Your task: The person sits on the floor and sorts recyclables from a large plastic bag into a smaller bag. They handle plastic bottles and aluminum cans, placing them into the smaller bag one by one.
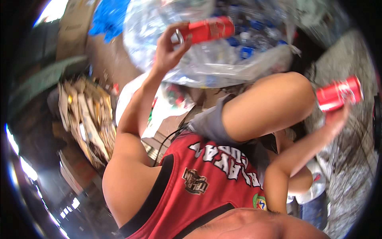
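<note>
My left hand (174, 44) is raised over a large clear plastic bag (209, 74), its fingers around one end of a red drink can (212, 30). That can lies roughly sideways, its silver end towards my palm. Inside the bag are plastic bottles (246, 52), many with blue caps or labels. Off to the right, beyond my bent knee (292, 89), my right hand (337, 115) grips a second red can (340, 93) from below. Both cans bear printing, and motion blur softens the picture.
Flattened cardboard (86, 119) is stacked at the left. A blue plastic bag (109, 19) lies at the top left, near a cardboard box (74, 30). White plastic (162, 119) holds mixed items beside my left forearm. Grey, dirty sheeting (346, 161) spreads along the right.
</note>
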`<state>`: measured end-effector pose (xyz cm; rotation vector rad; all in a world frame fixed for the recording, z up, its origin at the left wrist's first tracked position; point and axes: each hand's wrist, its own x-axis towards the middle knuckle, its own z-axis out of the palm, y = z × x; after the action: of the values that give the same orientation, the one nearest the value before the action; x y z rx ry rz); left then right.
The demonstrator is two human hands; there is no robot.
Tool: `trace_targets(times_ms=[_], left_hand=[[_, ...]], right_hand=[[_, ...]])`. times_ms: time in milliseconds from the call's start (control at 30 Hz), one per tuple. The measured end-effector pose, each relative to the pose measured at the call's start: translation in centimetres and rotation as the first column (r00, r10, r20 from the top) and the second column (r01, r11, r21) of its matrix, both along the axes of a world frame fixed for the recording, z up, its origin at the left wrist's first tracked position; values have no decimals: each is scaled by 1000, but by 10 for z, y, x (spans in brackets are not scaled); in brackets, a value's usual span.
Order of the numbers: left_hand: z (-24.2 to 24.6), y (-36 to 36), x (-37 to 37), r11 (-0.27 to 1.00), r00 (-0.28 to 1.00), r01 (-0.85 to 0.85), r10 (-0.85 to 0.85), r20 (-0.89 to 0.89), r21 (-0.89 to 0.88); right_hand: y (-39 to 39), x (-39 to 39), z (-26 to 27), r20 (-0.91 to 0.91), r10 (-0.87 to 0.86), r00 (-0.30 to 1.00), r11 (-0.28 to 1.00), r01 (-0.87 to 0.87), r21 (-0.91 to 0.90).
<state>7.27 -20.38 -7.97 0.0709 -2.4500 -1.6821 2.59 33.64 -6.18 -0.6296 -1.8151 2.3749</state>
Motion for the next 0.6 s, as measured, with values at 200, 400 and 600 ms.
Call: trace_targets(times_ms=[200,400,600], left_hand=[[13,-154,301,740,747,-640,662,59,-207],[-41,-207,439,412,614,-558,789,-24,-720],[-5,-256,367,466,580,-800,762,-287,-379]], right_hand=[[-140,44,98,-180,460,869,664,-203,719],[-342,99,114,-182,941,285,311,-517,798],[-521,202,81,185,980,-73,-197,-245,949]])
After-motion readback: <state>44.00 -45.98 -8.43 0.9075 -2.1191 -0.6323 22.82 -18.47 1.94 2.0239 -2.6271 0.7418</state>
